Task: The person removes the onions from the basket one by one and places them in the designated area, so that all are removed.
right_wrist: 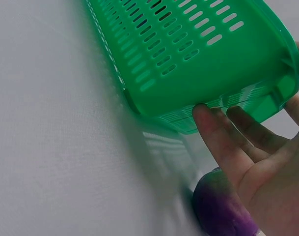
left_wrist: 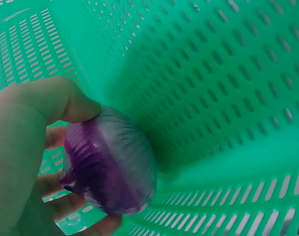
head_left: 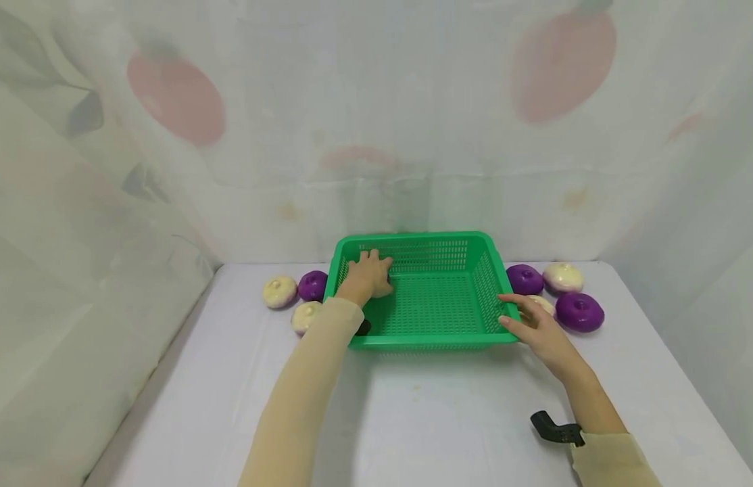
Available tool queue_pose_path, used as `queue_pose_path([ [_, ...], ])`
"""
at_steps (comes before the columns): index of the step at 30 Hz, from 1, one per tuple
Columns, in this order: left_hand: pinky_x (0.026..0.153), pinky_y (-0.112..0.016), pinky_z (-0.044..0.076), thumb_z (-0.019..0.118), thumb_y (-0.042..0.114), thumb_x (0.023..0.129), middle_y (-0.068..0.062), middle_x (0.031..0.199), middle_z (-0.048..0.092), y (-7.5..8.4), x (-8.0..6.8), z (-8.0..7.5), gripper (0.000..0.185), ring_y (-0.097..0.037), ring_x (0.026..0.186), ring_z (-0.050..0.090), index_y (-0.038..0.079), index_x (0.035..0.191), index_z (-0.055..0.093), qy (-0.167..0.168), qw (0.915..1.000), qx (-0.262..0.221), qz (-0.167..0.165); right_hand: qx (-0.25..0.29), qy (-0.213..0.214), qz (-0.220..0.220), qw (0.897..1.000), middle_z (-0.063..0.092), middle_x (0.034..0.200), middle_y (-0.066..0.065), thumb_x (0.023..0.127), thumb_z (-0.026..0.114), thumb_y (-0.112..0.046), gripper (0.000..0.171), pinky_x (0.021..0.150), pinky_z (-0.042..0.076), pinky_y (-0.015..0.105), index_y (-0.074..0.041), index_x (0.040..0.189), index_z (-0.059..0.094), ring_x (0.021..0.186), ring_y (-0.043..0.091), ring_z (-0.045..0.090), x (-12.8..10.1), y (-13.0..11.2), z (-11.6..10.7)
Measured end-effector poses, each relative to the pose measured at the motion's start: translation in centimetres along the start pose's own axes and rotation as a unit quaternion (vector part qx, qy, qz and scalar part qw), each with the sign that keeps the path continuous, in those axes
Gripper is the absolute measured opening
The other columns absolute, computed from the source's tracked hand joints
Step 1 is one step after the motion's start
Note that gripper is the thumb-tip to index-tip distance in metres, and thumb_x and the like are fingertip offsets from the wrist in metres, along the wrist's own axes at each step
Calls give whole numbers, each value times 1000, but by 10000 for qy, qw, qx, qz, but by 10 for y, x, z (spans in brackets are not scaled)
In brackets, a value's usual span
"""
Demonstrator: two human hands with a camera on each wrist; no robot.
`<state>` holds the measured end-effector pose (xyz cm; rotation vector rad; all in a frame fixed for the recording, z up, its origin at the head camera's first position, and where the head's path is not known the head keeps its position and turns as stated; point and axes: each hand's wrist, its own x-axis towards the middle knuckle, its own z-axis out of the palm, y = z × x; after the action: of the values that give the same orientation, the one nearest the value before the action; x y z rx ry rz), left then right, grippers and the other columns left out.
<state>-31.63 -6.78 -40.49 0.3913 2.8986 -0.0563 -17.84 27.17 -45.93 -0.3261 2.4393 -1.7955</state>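
Fingers of left hand (left_wrist: 21, 147) grip purple onion (left_wrist: 110, 164) inside green basket (head_left: 413, 238) (unlabelled); right hand (head_left: 537, 328), fingers straight, touches its rim.

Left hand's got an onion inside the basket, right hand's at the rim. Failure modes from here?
1. The left hand grips the purple onion above the basket floor; released here, it may roll.
2. The right hand touches the basket's right rim; a push could slide the basket.
3. Onions beside that hand might get knocked.

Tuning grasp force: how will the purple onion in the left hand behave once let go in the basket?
The onion is rounded and glossy, so probably slippery and apt to roll on the basket floor. The left hand spans it easily; likely light. It keeps its shape, seemingly firm.
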Motion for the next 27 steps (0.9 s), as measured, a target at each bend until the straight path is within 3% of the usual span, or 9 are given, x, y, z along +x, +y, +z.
queue_pose_path([
  [5,107,-63,36,68,40,97,-18,158,31,1,0,-7,65,-40,146,28,23,154,42,153,9998,-8,87,-3,18,-43,10000,26,161,16,103,62,-30,55,106,31,71,-11,152,43,146,56,19,0,0,0],
  [15,105,-61,36,70,43,94,-16,150,35,4,-3,-22,53,-39,140,32,23,140,53,359,9987,130,333,27,-8,-1,10000,25,161,17,103,62,-31,56,107,26,74,-11,152,43,147,56,16,0,-2,-1],
  [27,103,-60,37,70,42,93,-12,143,39,5,-21,-44,43,-34,131,38,27,130,54,634,9957,255,623,47,-22,10,10000,24,161,18,103,62,-30,56,107,22,76,-10,152,42,147,56,13,0,-3,0],
])
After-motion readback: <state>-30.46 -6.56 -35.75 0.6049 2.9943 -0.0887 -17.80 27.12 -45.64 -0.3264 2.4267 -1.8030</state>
